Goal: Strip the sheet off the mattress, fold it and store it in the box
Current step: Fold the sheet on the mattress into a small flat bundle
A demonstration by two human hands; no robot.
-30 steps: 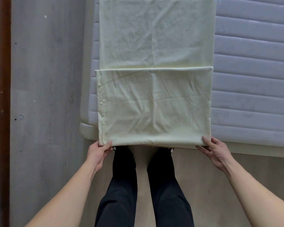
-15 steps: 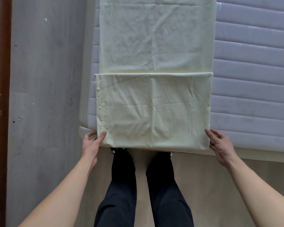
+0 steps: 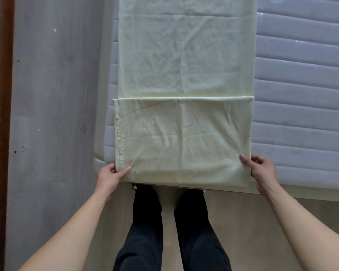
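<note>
A pale yellow sheet (image 3: 184, 75) lies as a long folded strip on the grey quilted mattress (image 3: 301, 94). Its near end is folded back over itself, forming a doubled panel (image 3: 182, 137) whose fold hangs just past the mattress's front edge. My left hand (image 3: 110, 177) pinches the panel's near left corner, thumb on top. My right hand (image 3: 262, 171) pinches the near right corner the same way. No box is in view.
A grey wall (image 3: 53, 114) with a brown wooden strip (image 3: 4, 114) runs down the left, close to the mattress. My legs in dark trousers (image 3: 168, 231) stand on the light wood floor (image 3: 252, 241) right at the bed's front edge.
Both hands have moved up from the fold's underside to its side corners and closed on the cloth. The view has shifted so the sheet sits lower.
</note>
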